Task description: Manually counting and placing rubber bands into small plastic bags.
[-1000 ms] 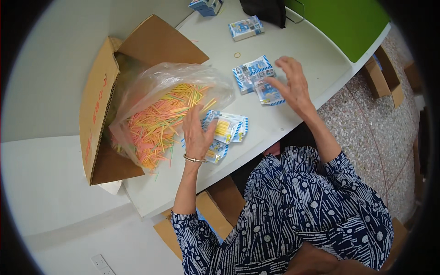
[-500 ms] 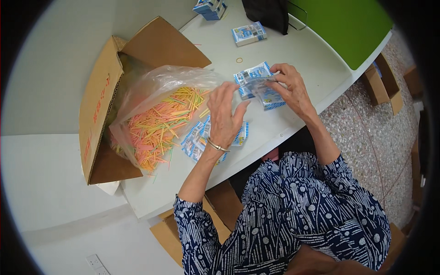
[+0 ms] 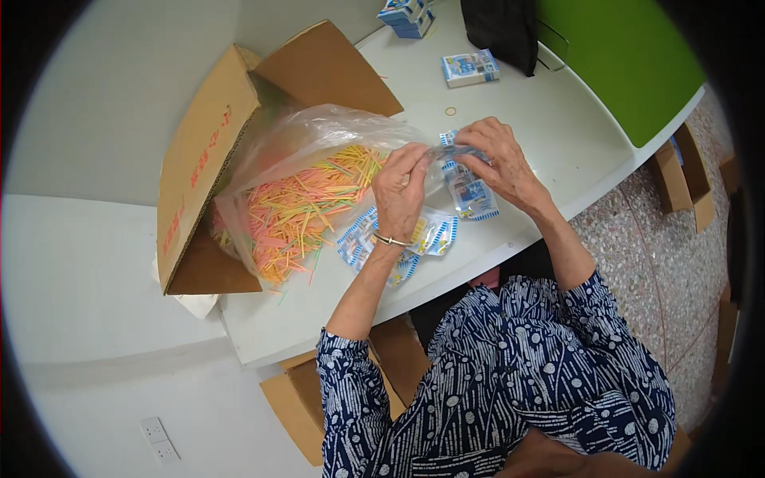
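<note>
Left hand (image 3: 401,190), free half a second ago, now pinches one end of a bluish clear packet (image 3: 446,150); right hand (image 3: 504,163) grips the other end.

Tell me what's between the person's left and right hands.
Head view: a thin, see-through packet, seen nearly edge-on, held in the right hand and reaching the fingertips of the left hand; whether those grip it is unclear.
</note>
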Action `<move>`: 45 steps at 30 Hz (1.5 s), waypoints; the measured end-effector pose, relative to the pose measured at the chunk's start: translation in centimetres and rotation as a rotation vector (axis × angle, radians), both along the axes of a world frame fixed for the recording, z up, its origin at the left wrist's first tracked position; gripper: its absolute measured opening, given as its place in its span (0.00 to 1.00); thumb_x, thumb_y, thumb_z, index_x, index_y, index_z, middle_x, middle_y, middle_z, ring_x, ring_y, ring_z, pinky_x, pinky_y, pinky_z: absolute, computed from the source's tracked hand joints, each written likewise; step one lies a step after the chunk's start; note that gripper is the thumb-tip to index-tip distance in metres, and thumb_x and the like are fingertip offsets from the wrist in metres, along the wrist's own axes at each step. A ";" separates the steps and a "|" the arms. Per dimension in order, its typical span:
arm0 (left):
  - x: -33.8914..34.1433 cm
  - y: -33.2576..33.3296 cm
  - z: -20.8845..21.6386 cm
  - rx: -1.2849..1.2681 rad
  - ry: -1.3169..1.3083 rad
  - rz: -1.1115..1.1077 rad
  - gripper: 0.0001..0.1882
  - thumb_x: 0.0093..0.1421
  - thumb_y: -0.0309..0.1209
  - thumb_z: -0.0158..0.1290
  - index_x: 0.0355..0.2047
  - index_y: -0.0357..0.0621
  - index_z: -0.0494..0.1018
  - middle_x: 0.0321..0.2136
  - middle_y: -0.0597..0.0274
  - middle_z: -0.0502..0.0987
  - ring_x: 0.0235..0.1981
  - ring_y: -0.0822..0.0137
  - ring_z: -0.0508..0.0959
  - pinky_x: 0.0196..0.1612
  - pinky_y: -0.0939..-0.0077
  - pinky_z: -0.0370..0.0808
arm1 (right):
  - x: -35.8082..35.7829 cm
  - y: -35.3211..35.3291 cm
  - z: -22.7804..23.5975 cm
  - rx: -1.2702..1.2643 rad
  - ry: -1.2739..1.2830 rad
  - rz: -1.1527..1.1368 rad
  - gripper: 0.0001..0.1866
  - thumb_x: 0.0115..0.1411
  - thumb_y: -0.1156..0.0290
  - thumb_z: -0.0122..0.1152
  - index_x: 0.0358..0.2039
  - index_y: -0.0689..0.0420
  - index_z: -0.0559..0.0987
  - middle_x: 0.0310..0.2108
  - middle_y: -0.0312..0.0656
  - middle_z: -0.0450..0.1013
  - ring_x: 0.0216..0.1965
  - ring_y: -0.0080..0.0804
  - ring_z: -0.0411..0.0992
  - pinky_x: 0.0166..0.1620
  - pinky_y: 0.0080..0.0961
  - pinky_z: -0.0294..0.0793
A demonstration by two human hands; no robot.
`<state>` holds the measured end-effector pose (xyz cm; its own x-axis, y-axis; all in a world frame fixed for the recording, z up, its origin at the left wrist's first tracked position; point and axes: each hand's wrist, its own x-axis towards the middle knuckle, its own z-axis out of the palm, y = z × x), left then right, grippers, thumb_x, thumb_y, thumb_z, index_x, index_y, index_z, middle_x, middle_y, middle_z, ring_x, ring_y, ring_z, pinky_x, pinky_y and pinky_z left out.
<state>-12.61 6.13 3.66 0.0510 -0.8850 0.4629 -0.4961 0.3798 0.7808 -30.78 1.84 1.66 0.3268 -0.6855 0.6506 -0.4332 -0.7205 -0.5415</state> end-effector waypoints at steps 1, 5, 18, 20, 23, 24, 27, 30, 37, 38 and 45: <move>0.2 0.2 0.1 0.072 0.078 0.003 0.07 0.54 0.22 0.52 0.33 0.32 0.75 0.31 0.54 0.77 0.34 0.60 0.76 0.38 0.74 0.72 | 0.2 -0.1 0.1 0.037 0.036 0.067 0.11 0.52 0.71 0.61 0.35 0.60 0.75 0.33 0.41 0.71 0.37 0.38 0.66 0.43 0.33 0.63; 1.1 1.8 1.5 0.135 0.043 -0.003 0.08 0.53 0.22 0.53 0.34 0.32 0.74 0.32 0.54 0.77 0.33 0.59 0.77 0.37 0.73 0.72 | 0.8 0.3 0.6 0.092 0.023 0.177 0.09 0.51 0.71 0.61 0.32 0.61 0.75 0.29 0.41 0.70 0.33 0.39 0.66 0.40 0.32 0.64; 6.1 4.5 -0.8 0.208 -0.108 0.002 0.05 0.52 0.23 0.53 0.30 0.35 0.75 0.27 0.53 0.75 0.30 0.56 0.74 0.33 0.67 0.70 | 3.5 2.2 -0.3 0.436 0.000 0.461 0.11 0.54 0.70 0.59 0.25 0.67 0.74 0.21 0.46 0.67 0.26 0.39 0.66 0.33 0.30 0.64; 9.4 3.4 -1.3 0.119 -0.242 0.024 0.06 0.56 0.25 0.51 0.31 0.35 0.76 0.31 0.53 0.77 0.37 0.62 0.76 0.43 0.69 0.70 | 3.6 2.1 -0.3 0.426 -0.001 0.475 0.11 0.55 0.70 0.59 0.25 0.67 0.74 0.21 0.46 0.67 0.25 0.38 0.65 0.32 0.30 0.64; 14.5 1.1 -0.6 -0.007 -0.643 0.042 0.10 0.55 0.30 0.51 0.33 0.37 0.76 0.37 0.51 0.76 0.45 0.55 0.72 0.52 0.59 0.64 | 3.0 1.5 -0.9 0.502 -0.021 0.411 0.12 0.56 0.70 0.58 0.24 0.67 0.74 0.19 0.44 0.65 0.23 0.33 0.62 0.29 0.29 0.61; 15.3 0.4 -0.7 -0.003 -0.861 0.138 0.11 0.55 0.30 0.50 0.35 0.37 0.75 0.40 0.50 0.74 0.47 0.52 0.70 0.54 0.55 0.61 | 2.7 1.5 -1.2 0.503 -0.019 0.404 0.12 0.56 0.70 0.58 0.24 0.67 0.74 0.19 0.44 0.65 0.23 0.33 0.62 0.29 0.29 0.61; 17.4 -1.1 -1.8 0.040 -1.225 0.275 0.13 0.55 0.29 0.47 0.38 0.36 0.73 0.45 0.49 0.71 0.50 0.49 0.67 0.55 0.49 0.58 | 3.0 1.9 -1.0 0.585 -0.073 0.392 0.12 0.56 0.70 0.58 0.24 0.67 0.74 0.19 0.43 0.65 0.23 0.31 0.62 0.29 0.27 0.61; 18.6 -3.1 -3.4 0.025 -1.360 0.292 0.13 0.54 0.27 0.45 0.37 0.34 0.73 0.46 0.49 0.70 0.50 0.49 0.66 0.54 0.48 0.59 | 3.3 2.1 -1.1 0.572 -0.068 0.380 0.12 0.56 0.69 0.59 0.24 0.68 0.74 0.20 0.43 0.65 0.23 0.30 0.62 0.29 0.27 0.61; 17.8 -5.3 -5.3 0.165 -1.408 0.301 0.15 0.52 0.26 0.44 0.39 0.33 0.72 0.47 0.46 0.70 0.51 0.50 0.66 0.55 0.50 0.58 | 3.0 2.2 -1.1 0.597 -0.061 0.381 0.14 0.56 0.68 0.58 0.23 0.68 0.73 0.20 0.43 0.66 0.24 0.31 0.62 0.29 0.27 0.61; 18.0 -5.3 -5.4 0.160 -1.411 0.300 0.15 0.52 0.26 0.44 0.39 0.33 0.72 0.47 0.46 0.70 0.51 0.50 0.66 0.55 0.50 0.58 | 3.0 2.2 -1.2 0.581 -0.069 0.395 0.14 0.56 0.68 0.58 0.23 0.68 0.73 0.20 0.43 0.66 0.24 0.31 0.61 0.29 0.27 0.61; 17.7 -3.9 -4.7 -0.221 -1.192 0.343 0.19 0.51 0.21 0.46 0.45 0.32 0.68 0.48 0.44 0.69 0.53 0.45 0.64 0.55 0.51 0.59 | 2.5 2.3 -1.3 0.680 -0.152 0.375 0.17 0.57 0.67 0.58 0.20 0.68 0.71 0.16 0.39 0.62 0.22 0.24 0.58 0.26 0.24 0.57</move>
